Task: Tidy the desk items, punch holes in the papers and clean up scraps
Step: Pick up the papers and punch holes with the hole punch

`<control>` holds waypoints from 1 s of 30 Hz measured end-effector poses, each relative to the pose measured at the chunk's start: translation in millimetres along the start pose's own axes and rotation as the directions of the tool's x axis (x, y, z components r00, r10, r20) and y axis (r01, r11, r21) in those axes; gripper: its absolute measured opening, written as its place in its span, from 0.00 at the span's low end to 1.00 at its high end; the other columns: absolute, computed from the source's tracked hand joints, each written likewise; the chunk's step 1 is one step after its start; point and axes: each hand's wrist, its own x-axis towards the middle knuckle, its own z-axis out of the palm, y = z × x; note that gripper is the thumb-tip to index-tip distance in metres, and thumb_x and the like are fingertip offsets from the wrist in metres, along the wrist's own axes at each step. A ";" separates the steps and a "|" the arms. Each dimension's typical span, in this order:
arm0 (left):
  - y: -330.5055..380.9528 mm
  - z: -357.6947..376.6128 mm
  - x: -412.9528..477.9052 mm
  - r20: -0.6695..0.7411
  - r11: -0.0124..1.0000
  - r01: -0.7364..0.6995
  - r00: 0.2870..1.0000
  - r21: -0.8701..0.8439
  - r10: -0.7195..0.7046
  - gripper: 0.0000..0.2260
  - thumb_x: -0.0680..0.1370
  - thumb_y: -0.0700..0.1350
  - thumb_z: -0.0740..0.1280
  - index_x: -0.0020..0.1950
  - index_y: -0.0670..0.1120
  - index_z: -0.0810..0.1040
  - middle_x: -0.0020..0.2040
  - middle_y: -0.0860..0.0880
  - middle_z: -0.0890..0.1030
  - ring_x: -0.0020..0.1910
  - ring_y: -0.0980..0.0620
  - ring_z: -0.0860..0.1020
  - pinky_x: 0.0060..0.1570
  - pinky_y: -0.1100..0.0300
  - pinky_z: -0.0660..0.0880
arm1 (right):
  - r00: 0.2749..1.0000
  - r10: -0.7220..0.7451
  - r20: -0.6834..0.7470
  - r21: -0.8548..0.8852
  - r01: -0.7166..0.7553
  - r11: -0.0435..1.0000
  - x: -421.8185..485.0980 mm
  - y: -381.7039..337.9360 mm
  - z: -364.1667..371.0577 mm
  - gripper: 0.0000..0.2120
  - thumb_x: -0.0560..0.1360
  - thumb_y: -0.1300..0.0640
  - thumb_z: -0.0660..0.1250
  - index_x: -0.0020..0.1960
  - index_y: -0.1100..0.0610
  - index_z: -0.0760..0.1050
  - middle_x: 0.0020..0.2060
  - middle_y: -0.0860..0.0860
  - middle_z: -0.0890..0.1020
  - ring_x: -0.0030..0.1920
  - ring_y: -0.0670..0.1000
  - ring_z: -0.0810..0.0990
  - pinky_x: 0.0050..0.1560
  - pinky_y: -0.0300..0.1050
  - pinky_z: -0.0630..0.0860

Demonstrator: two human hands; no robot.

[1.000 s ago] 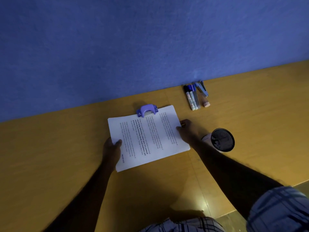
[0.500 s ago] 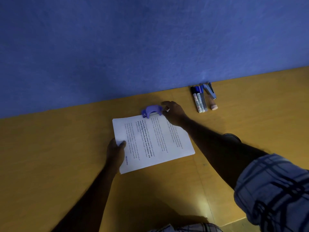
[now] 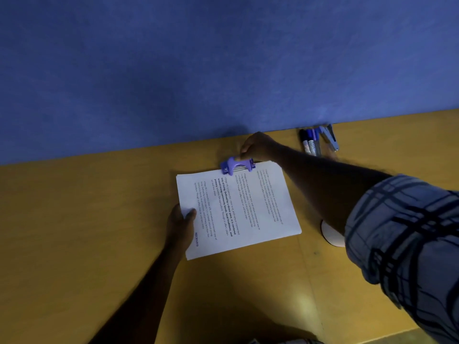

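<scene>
While left [image 3: 180, 225] holds papers [image 3: 248, 207], right [image 3: 258, 147] (curled) grips punch [image 3: 236, 166].

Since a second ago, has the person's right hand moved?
Yes. The right hand left the right edge of the papers and went to the purple hole punch at their far edge, nearer the blue wall.

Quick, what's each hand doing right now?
Left hand: pinches the white printed paper stack at its edge.
Right hand: fingers curled on the purple plastic hole punch, gripping or pressing it.
</scene>
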 end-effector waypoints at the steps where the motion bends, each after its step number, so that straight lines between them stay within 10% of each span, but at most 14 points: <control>1: -1.1 -0.3 0.5 0.001 1.000 -0.005 1.000 0.006 0.005 0.09 0.80 0.43 0.64 0.58 0.42 0.74 0.47 0.47 0.81 0.39 0.53 0.80 0.31 0.68 0.71 | 1.000 0.013 0.021 0.015 -0.013 1.000 1.8 -1.1 -1.7 0.20 0.69 0.46 0.75 0.53 0.60 0.83 0.51 0.56 0.85 0.52 0.52 0.81 0.49 0.40 0.70; 7: -5.1 0.3 1.1 0.000 1.000 -0.012 1.000 0.000 0.012 0.08 0.80 0.44 0.64 0.57 0.44 0.74 0.46 0.48 0.81 0.40 0.52 0.81 0.33 0.66 0.72 | 0.993 0.038 0.115 0.093 -0.049 0.994 0.2 -5.9 -8.4 0.23 0.73 0.50 0.72 0.62 0.64 0.78 0.61 0.61 0.79 0.64 0.60 0.76 0.67 0.51 0.70; 20: -9.5 0.4 0.3 -0.007 0.999 -0.032 0.999 -0.044 0.031 0.06 0.80 0.43 0.64 0.56 0.45 0.73 0.45 0.51 0.80 0.40 0.54 0.80 0.35 0.65 0.72 | 0.996 0.078 0.054 -0.249 -0.062 0.966 28.5 13.0 10.2 0.33 0.65 0.27 0.66 0.56 0.53 0.77 0.57 0.52 0.80 0.62 0.58 0.75 0.65 0.64 0.67; 30: -11.1 2.1 0.4 -0.016 0.997 -0.009 1.000 -0.077 0.007 0.08 0.80 0.43 0.64 0.59 0.45 0.74 0.47 0.52 0.81 0.43 0.55 0.80 0.34 0.66 0.72 | 0.990 0.113 0.088 -0.204 -0.093 0.975 36.2 17.7 11.4 0.34 0.65 0.27 0.67 0.55 0.55 0.78 0.57 0.54 0.80 0.63 0.60 0.74 0.67 0.69 0.64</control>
